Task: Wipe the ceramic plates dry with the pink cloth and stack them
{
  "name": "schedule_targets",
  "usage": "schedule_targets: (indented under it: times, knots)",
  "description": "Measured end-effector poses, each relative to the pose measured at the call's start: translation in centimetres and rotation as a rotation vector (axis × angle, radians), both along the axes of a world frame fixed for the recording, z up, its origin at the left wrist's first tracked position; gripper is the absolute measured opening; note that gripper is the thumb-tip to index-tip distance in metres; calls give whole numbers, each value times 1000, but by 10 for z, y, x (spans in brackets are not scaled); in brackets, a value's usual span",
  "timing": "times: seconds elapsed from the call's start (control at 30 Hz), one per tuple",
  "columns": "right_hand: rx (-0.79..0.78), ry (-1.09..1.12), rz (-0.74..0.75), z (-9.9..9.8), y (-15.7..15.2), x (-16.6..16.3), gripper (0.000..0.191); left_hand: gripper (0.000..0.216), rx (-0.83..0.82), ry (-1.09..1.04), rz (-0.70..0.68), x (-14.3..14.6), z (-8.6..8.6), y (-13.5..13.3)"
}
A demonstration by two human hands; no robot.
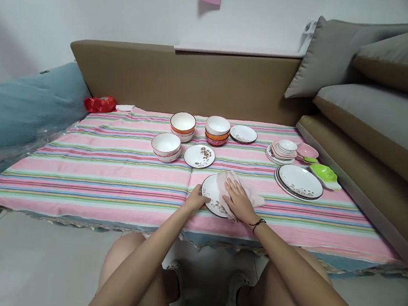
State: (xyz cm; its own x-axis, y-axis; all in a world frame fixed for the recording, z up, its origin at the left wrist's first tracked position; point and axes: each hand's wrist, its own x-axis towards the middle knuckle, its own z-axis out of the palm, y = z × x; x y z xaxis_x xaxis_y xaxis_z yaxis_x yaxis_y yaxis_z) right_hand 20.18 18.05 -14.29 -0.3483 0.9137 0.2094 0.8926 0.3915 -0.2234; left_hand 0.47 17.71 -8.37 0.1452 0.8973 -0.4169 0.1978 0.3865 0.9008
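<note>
My left hand [197, 199] grips the near-left rim of a white plate [210, 187], thumb on top. The plate has a dark edge and brown flower print, and sits over the near part of the striped cloth cover. My right hand [237, 200] holds a thin whitish cloth [254, 198] against the plate's right side, fingers extended over it. That cloth hides much of the plate's right half. Just beyond lies another flowered plate [199, 156]. Further left are stacked bowls [166, 145], with two more stacks, bowls [183, 122] and bowls [218, 126], behind.
A flowered plate [243, 134] lies at the back. On the right are stacked large plates [300, 180], small dishes [281, 151], a pink bowl [307, 151] and a green dish [325, 173]. A red package [100, 104] is at back left. Cushions [382, 109] line the right side.
</note>
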Motion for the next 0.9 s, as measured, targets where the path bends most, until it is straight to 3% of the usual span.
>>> schedule_targets:
  times: [0.17,0.3,0.47,0.67,0.8,0.9]
  knots:
    - [43,9,19,-3,-1,0,60,54,21,-189,-2,8,15,-11]
    - [5,53,-52,0,-4,-13,61,61,64,-261,-35,11,23,-15]
    - [64,89,-3,8,-7,-31,60,65,132,-314,-89,12,25,-13]
    - [132,187,27,27,0,-30,58,73,172,-388,-137,12,35,-10]
    - [228,330,-130,46,9,-24,57,68,200,-388,-199,14,45,-13]
    - [231,566,-289,63,13,-15,51,68,216,-406,-228,15,53,-17]
